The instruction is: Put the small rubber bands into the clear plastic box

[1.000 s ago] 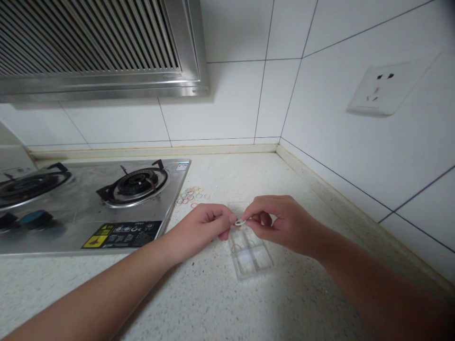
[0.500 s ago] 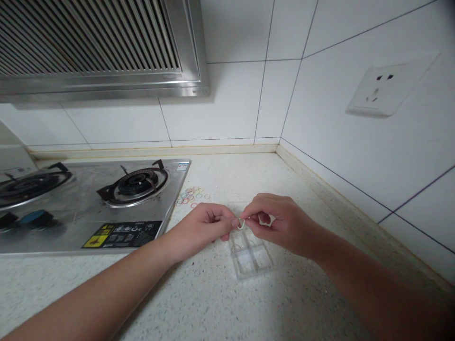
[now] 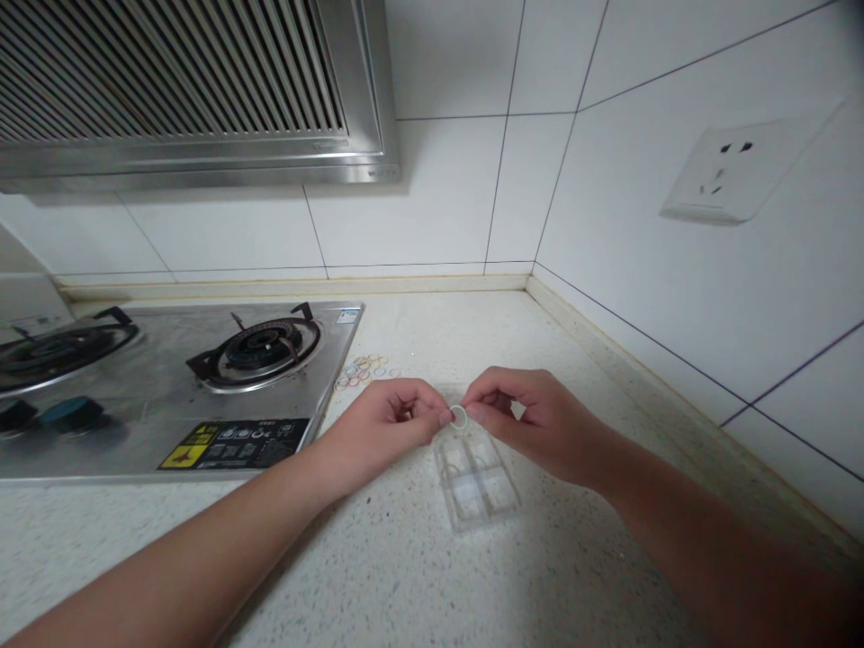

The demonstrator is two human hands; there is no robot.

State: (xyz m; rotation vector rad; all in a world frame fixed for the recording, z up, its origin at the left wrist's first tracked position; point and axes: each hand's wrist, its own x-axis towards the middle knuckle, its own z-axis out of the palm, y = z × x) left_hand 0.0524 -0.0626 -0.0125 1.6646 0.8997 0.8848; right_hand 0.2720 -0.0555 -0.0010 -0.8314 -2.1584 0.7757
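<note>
My left hand (image 3: 384, 423) and my right hand (image 3: 523, 418) meet fingertip to fingertip over the speckled counter. Between them they pinch a small pale rubber band (image 3: 459, 417), held as an upright ring. Just below the fingers lies a clear plastic box (image 3: 476, 477) with several small compartments. A loose heap of coloured rubber bands (image 3: 368, 371) lies on the counter behind my left hand, beside the stove's edge.
A steel gas stove (image 3: 168, 387) with two burners fills the left side, under a range hood (image 3: 189, 90). White tiled walls close the back and right; a wall socket (image 3: 733, 171) sits on the right wall.
Both hands have lifted slightly and drawn a bit closer. The band has turned from lying flat between the fingers to standing as an upright ring.
</note>
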